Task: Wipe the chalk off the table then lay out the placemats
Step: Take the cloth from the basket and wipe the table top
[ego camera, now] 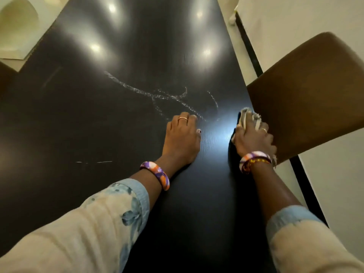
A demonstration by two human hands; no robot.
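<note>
White chalk marks (157,94) scrawl across the middle of the dark glossy table (78,125), and a short thin chalk line (94,161) lies to the left. My right hand (253,137) grips a bunched pale cloth (247,115) and presses it on the table near the right edge, right of the scrawl. My left hand (182,137) rests on the table with its fingers bent down, fingertips at the near end of the scrawl. No placemats are in view.
A brown chair back (307,91) stands against the table's right edge, just beyond my right hand. Another dark chair (6,75) shows at the far left edge. Pale floor (334,174) lies to the right, and a pale object (17,22) sits at the top left.
</note>
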